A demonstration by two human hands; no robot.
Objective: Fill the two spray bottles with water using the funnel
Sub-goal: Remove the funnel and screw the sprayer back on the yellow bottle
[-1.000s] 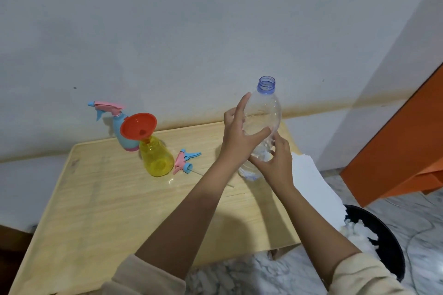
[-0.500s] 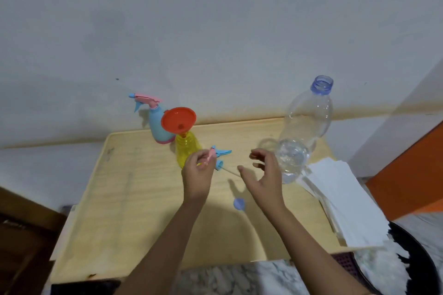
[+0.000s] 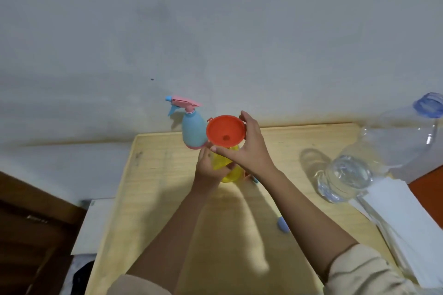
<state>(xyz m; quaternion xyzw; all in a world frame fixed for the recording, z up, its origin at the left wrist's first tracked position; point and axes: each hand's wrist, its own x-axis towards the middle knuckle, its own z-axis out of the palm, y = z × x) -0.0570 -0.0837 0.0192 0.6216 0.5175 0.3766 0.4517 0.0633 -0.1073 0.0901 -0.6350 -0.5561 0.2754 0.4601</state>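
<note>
Since clear water bottle (image 3: 359, 163) was released, right hand (image 3: 249, 151) grasps orange plastic funnel (image 3: 225, 133), left hand (image 3: 207, 167) grips yellow spray bottle (image 3: 231, 173); pour apparently done.

Pale wooden table (image 3: 155, 187) set against a grey-white wall (image 3: 215, 31). Stack of white paper (image 3: 395, 203) overhanging its right edge, orange panel (image 3: 431, 189) just beyond. Dark wooden furniture (image 3: 36, 235) at left.

Looking at a pale rectangular wooden table (image 3: 155, 199). Seeing, standing upright at its far edge, a light blue plastic spray bottle with pink trigger (image 3: 193, 132). Just beside it, a yellow transparent plastic spray bottle (image 3: 231, 173). Standing well apart, at right, a clear plastic water bottle (image 3: 347, 175). Lying nearer, a small round blue cap (image 3: 283, 224).
</note>
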